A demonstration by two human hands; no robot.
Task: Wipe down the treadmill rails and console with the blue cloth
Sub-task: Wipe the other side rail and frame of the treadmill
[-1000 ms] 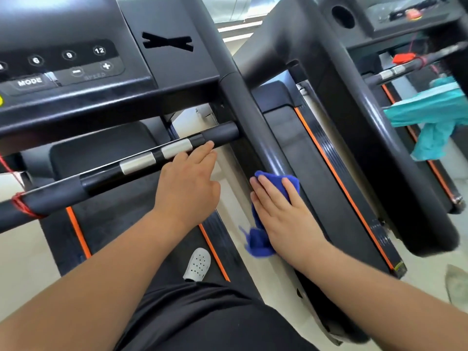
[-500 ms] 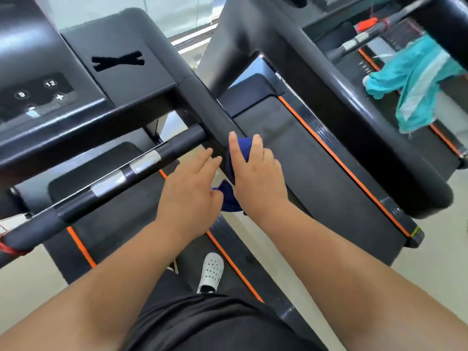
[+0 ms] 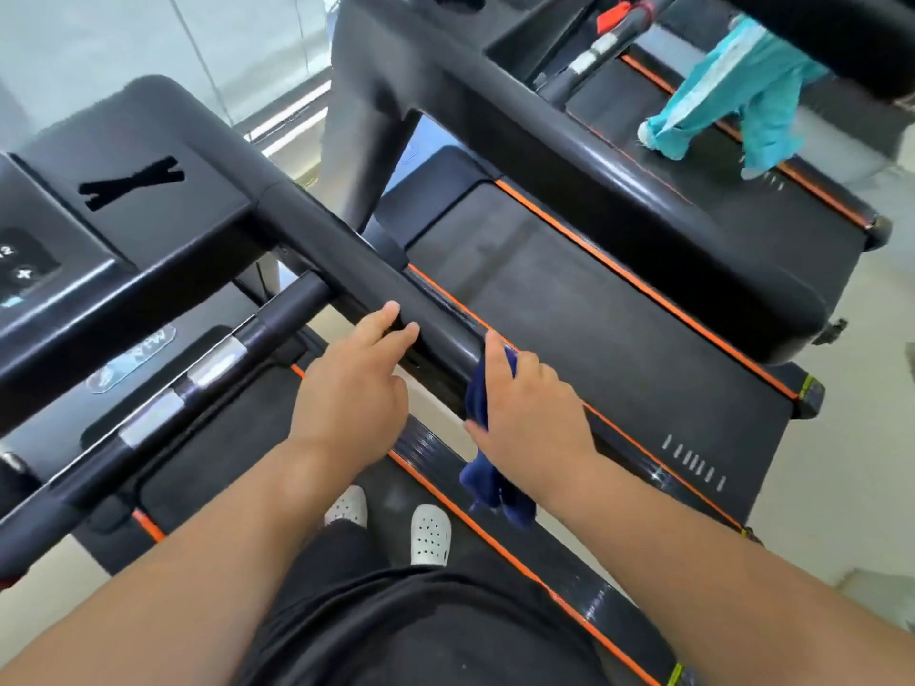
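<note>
The black right side rail (image 3: 346, 255) runs from the console (image 3: 163, 215) down toward me. My right hand (image 3: 532, 413) wraps the blue cloth (image 3: 495, 482) against the rail's lower stretch, index finger lying along the rail. A tail of the cloth hangs below the hand. My left hand (image 3: 354, 388) sits just to the left, its straight fingertips touching the same rail and holding nothing. The front handlebar (image 3: 213, 363), with silver sensor plates, crosses below the console at left.
A second treadmill stands close on the right, its belt (image 3: 594, 309) and thick black rail (image 3: 619, 190) beside mine. A teal garment (image 3: 733, 101) hangs over a further machine. My white shoes (image 3: 431, 532) stand on the belt below. Pale floor lies at the far right.
My right hand has slid with the cloth down the side rail toward me. My left hand has left the front handlebar and now touches the side rail. The view has swung to the right.
</note>
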